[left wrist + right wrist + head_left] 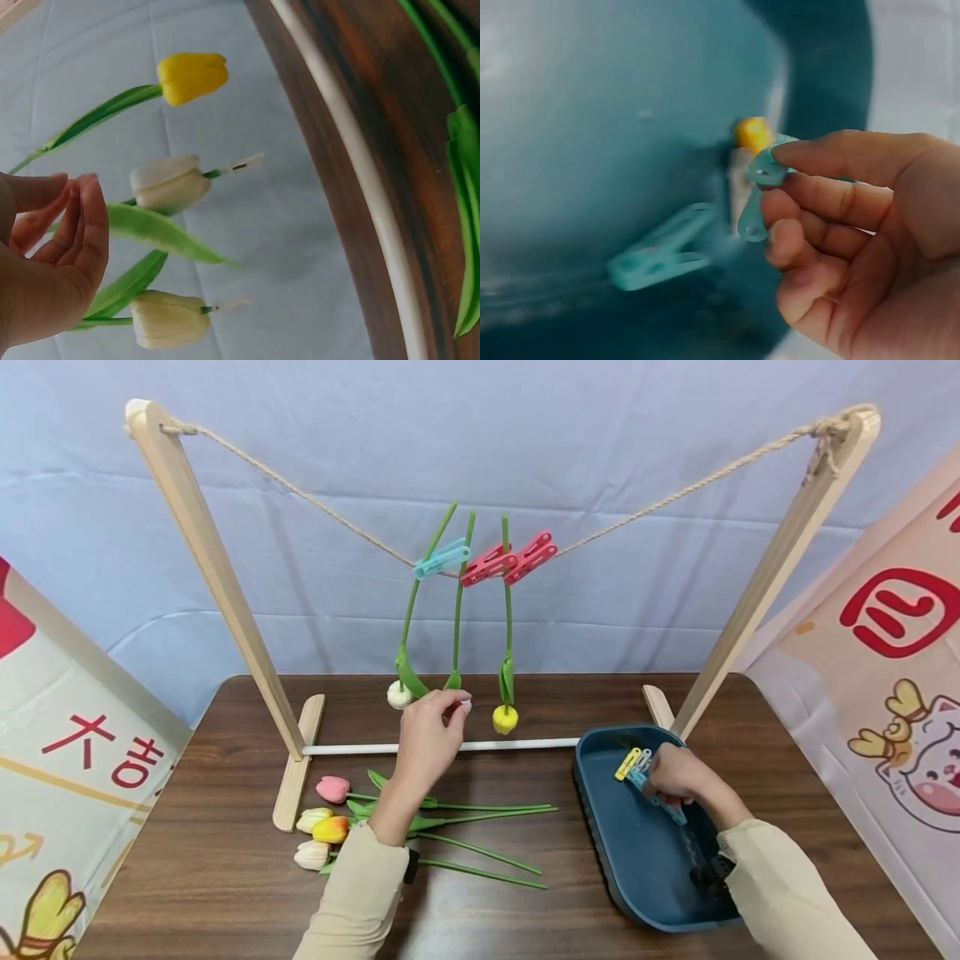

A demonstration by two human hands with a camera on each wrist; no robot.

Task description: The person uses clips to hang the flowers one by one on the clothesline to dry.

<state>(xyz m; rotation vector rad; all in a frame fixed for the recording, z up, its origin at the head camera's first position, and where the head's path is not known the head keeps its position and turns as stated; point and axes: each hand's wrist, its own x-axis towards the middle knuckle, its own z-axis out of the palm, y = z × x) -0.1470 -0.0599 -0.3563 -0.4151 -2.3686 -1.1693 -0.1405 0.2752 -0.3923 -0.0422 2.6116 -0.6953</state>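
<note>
My left hand (431, 735) hovers beside the hanging flowers, thumb and fingertips loosely together with nothing visible between them. It hides most of the middle white tulip (171, 184) from the head view. Another white tulip (400, 695) and a yellow tulip (506, 719) hang head down on either side. One blue clothespin (442, 559) and two red clothespins (531, 557) fasten the stems to a rope (645, 510). Inside a dark blue basin (597, 852), my right hand (675, 774) pinches a teal clothespin (767, 168) between thumb and forefinger. A second teal clothespin (660, 251) lies close by.
Wooden posts (217, 585) carry the rope, with a white rod (525, 744) low between them. On the table (225, 893), pink, yellow-orange and white tulips (330, 828) lie with stems pointing right. A yellow clothespin (627, 763) is in the basin.
</note>
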